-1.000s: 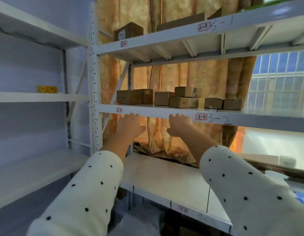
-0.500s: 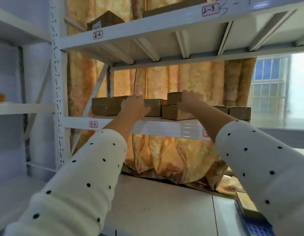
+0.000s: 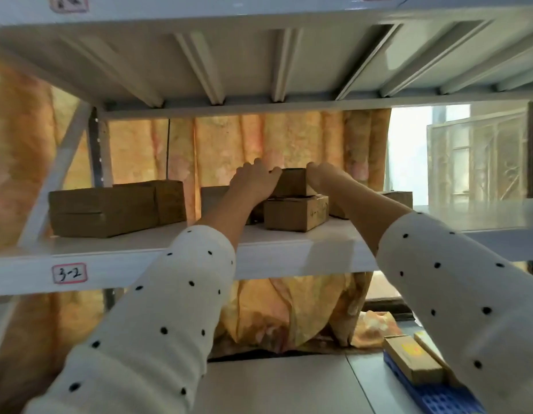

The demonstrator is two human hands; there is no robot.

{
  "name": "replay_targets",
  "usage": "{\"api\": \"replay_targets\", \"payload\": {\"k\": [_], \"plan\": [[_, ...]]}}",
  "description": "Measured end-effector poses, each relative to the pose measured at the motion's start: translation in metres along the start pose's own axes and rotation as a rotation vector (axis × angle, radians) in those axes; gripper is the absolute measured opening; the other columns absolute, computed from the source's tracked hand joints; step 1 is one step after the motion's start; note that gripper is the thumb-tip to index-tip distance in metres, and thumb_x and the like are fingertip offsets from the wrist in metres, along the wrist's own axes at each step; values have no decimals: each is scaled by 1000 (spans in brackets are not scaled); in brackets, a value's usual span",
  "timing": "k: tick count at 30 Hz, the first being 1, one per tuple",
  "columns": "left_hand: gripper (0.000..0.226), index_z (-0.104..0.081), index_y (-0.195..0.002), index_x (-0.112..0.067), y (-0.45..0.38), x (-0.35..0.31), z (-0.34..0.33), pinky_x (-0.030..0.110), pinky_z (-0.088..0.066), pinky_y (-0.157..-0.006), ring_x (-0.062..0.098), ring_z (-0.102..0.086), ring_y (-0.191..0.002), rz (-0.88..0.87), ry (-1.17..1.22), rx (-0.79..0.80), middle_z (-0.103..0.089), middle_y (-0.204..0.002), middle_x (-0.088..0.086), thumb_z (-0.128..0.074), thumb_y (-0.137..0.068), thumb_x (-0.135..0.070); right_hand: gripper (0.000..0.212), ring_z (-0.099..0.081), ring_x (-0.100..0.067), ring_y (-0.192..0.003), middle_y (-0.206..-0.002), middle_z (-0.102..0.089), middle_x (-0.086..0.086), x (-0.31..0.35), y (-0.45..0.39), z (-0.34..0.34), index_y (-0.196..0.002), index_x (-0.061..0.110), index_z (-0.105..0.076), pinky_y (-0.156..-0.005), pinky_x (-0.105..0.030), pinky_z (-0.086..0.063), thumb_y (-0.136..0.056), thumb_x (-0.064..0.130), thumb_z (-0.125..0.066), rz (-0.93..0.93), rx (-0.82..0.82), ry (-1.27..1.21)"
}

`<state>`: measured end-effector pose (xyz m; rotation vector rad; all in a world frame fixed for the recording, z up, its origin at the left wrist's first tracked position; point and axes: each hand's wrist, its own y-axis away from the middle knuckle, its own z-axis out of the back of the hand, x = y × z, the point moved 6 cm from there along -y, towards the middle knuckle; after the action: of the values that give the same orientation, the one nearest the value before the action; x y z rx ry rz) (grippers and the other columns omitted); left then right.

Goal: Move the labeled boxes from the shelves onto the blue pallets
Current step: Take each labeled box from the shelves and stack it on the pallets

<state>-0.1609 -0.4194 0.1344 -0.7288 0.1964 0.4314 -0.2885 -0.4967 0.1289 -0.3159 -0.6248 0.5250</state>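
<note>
On shelf 3-2 (image 3: pixel 181 258), 12 o'clock | I note left hand (image 3: pixel 253 182) and right hand (image 3: pixel 325 176) each clamped on an end of the top box (image 3: pixel 292 182), which sits stacked on a lower box (image 3: pixel 295 213) | two-sided grip, I judge, for a level lift | blue pallet (image 3: pixel 423 398) at 5 o'clock.

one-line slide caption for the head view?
Both hands, left hand and right hand, clasp the top box stacked on shelf 3-2.

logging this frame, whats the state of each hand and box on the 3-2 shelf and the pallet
left hand: grips the top box's left side
right hand: grips its right side
top box: stacked on the lower box
lower box: flat on shelf
long box: flat on shelf, untouched
blue pallet: carries narrow boxes
</note>
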Motion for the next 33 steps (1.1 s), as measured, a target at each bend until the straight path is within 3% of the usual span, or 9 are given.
{"api": "replay_targets", "payload": {"k": [8, 14, 16, 18, 22, 25, 28, 31, 33], "plan": [[54, -43, -134, -7, -22, -12, -24, 34, -41, -82, 30, -54, -104, -49, 293, 115, -57, -118, 15, -23, -101, -44, 63, -33, -32, -138, -150, -36, -18, -3, -14, -14, -146, 3, -32, -113, -40, -24, -102, 43, -15, -201, -52, -272], [28, -50, -89, -13, -28, -5, -23, 29, -34, -59, 15, -48, -72, -49, 530, 30, -46, -77, -2, -44, -96, -39, 62, -41, -27, -130, -142, -44, -15, -1, 2, -12, -143, 3, -36, -108, -32, -28, -103, 45, -17, -135, -33, -495], [30, -49, -108, -13, -21, -3, -18, 29, -39, -68, 14, -49, -81, -26, 643, 4, -47, -91, -2, -51, -93, -39, 55, -48, -23, -117, -131, -51, -13, 3, 10, -8, -139, 6, -42, -102, -29, -31, -104, 42, -21, -84, -30, -539], [49, -40, -128, -13, -13, -2, -10, 30, -45, -78, 16, -51, -97, -21, 735, -26, -49, -112, 0, -58, -89, -38, 49, -49, -15, -102, -125, -51, -6, 7, 16, -4, -140, 11, -42, -91, -26, -34, -103, 39, -28, -5, -65, -597], [71, -30, -143, -16, 11, -7, 6, 20, -44, -74, 14, -49, -107, -36, 935, -77, -41, -136, 5, -69, -84, -28, 53, -45, -7, -98, -133, -37, 8, 8, 37, 3, -150, 25, -27, -83, -20, -42, -99, 32, -44, 75, -173, -851], [81, -24, -148, -17, 42, -12, 9, 23, -40, -82, 12, -45, -111, -29, 982, -99, -33, -139, 3, -71, -83, -26, 45, -55, -15, -109, -137, -49, -2, 0, 58, 9, -135, 39, -40, -70, -18, -48, -94, 29, -56, 154, -230, -968], [74, -32, -144, -20, 73, -26, 7, 16, -41, -77, 1, -46, -92, -77, 1050, -66, -33, -130, -1, -72, -82, -25, 42, -53, -19, -120, -136, -49, 1, -20, 89, 18, -125, 44, -48, -71, -20, -49, -89, 27, -63, 216, -314, -967], [75, -36, -139, -27, 99, -47, -3, 9, -47, -67, -5, -50, -87, -199, 1097, -28, -33, -122, -6, -78, -76, -27, 43, -60, -20, -113, -130, -55, 4, -43, 122, 28, -118, 48, -53, -81, -32, -55, -85, 26, -69, 261, -391, -1001], [85, -32, -139, -30, 120, -63, -12, 7, -49, -69, -6, -51, -95, -279, 1097, 6, -33, -121, -9, -81, -70, -32, 42, -65, -17, -105, -124, -60, 5, -64, 142, 33, -114, 46, -55, -76, -29, -55, -86, 19, -67, 240, -439, -1020]]}}
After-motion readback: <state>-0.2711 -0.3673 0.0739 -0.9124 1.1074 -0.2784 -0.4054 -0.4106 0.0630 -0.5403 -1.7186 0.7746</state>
